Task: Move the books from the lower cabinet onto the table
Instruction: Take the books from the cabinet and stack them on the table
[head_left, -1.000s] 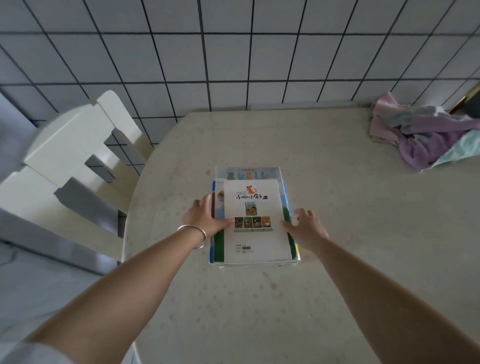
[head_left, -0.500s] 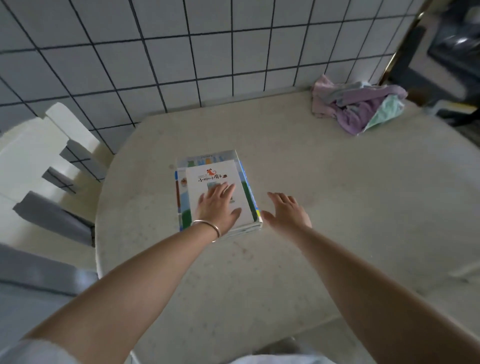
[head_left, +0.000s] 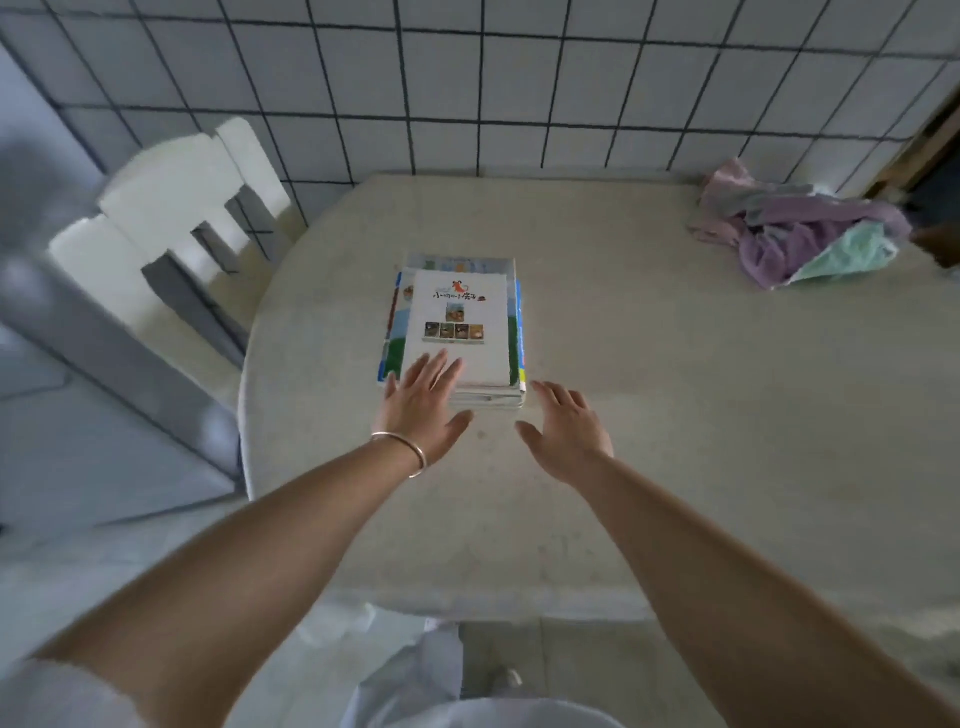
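A stack of thin picture books (head_left: 457, 322) lies flat on the beige table (head_left: 649, 415), near its left side. The top book has a white cover with a small red animal and a row of little pictures. My left hand (head_left: 423, 405), with a bangle at the wrist, is spread open, its fingertips over the near left corner of the stack. To the right of the stack's near edge, my right hand (head_left: 569, 434) hovers open over the table, apart from the books. Neither hand holds anything. The cabinet is out of view.
A white chair (head_left: 171, 228) stands at the table's left, against the tiled wall (head_left: 467, 88). A heap of purple, pink and mint cloths (head_left: 800, 234) lies at the table's far right. The table's near edge runs just in front of my body.
Both hands have let go of the stack and drawn back toward me. The left hand slid from the cover to the stack's near corner. The view swung right, then back.
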